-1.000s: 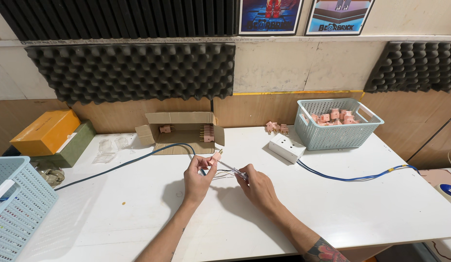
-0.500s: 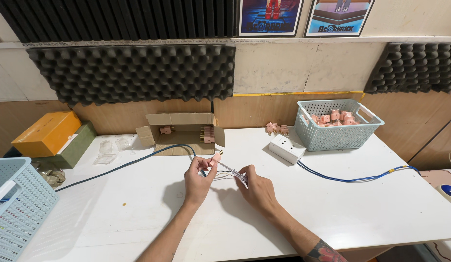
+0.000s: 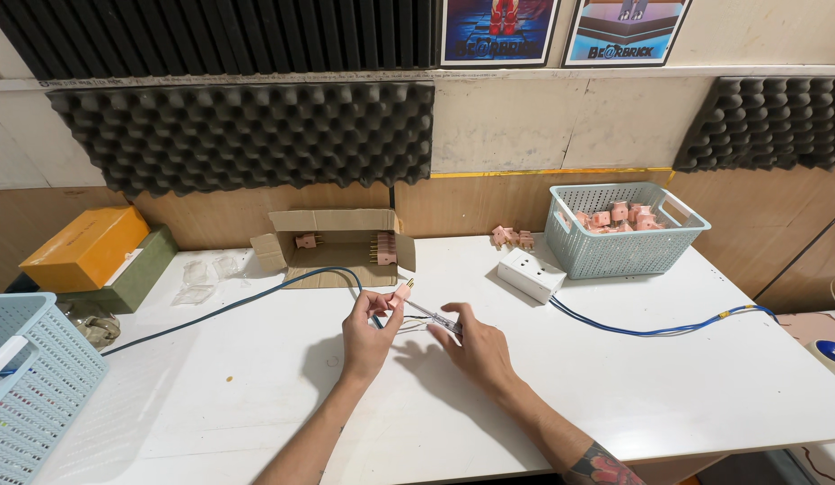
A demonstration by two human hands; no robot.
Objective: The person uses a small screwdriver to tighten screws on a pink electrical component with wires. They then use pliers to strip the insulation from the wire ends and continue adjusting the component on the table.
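My left hand (image 3: 368, 330) pinches a small pink plug (image 3: 400, 293) at the end of a blue cable (image 3: 256, 298), just above the white table (image 3: 256, 395). My right hand (image 3: 479, 346) holds a thin screwdriver (image 3: 433, 316) whose tip points at the plug. Both hands sit close together at the table's middle. Thin wire ends show between them. Behind them lies an open cardboard box (image 3: 337, 242) with a few pink plugs inside.
A white socket block (image 3: 531, 272) with a blue cord (image 3: 651, 329) lies to the right, in front of a light-blue basket (image 3: 626, 232) of pink plugs. Loose pink plugs (image 3: 513, 237) sit beside it. A second basket (image 3: 27, 386) and orange and green boxes (image 3: 85, 247) stand at left.
Both hands stay almost in place at the table's middle; the screwdriver shifts only slightly against the plug.
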